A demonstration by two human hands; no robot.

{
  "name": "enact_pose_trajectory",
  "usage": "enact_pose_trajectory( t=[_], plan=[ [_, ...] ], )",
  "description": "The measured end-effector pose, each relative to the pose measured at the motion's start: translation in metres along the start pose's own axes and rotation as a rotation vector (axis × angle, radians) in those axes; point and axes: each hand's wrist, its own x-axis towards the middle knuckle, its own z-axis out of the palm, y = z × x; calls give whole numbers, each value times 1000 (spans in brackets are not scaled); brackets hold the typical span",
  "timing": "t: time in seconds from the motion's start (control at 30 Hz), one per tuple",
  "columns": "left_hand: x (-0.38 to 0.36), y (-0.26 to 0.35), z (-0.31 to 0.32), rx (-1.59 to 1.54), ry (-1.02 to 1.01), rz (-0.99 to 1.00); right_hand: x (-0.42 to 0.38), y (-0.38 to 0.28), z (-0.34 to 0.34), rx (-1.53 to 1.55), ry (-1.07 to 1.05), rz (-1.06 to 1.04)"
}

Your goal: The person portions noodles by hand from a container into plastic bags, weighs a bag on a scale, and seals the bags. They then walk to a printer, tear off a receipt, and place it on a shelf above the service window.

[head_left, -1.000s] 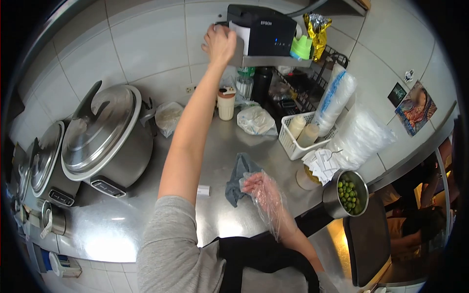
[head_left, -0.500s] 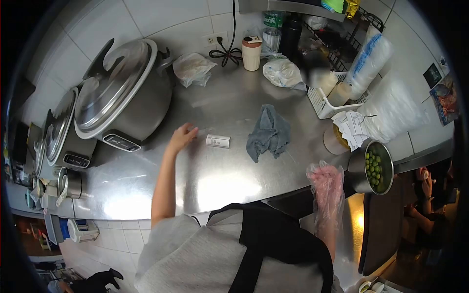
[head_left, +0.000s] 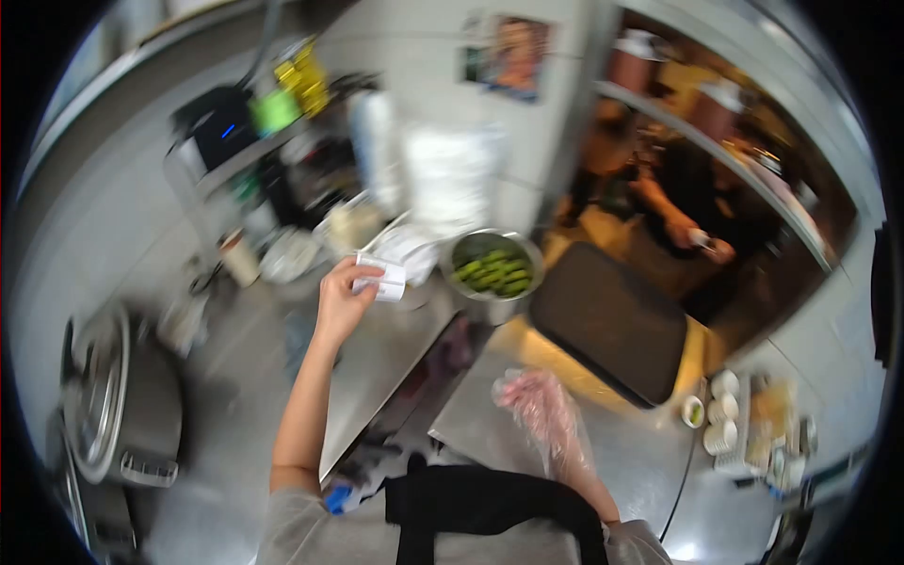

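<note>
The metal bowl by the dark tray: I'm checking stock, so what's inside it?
The metal bowl holds small round green fruits, piled near the rim. The picture is blurred, and whatever lies beneath the top layer is covered.

blurred steel counter (head_left: 235, 367), tiled wall (head_left: 85, 217), dark tray (head_left: 607, 320), warm light.

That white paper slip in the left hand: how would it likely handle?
The paper slip looks thin and curled, so probably floppy and very light. Pinched in the bare left hand, it should grip easily, though it likely creases or tears.
</note>
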Motion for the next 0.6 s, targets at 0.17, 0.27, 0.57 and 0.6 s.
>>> enact_pose_trajectory(
  t=[0.17, 0.27, 0.57, 0.6],
  plan=[
    [157, 166, 144, 14, -68, 683, -85, -65, -31, -41, 134, -276],
    [235, 286, 205, -101, -12, 950, -132, -98, -27, -112, 371, -364],
    [376, 481, 305, -499, 161, 931, -175, -118, -71, 50, 611, -531],
    [385, 481, 315, -508, 154, 930, -173, -118, -74, 51, 620, -537]
  ],
)
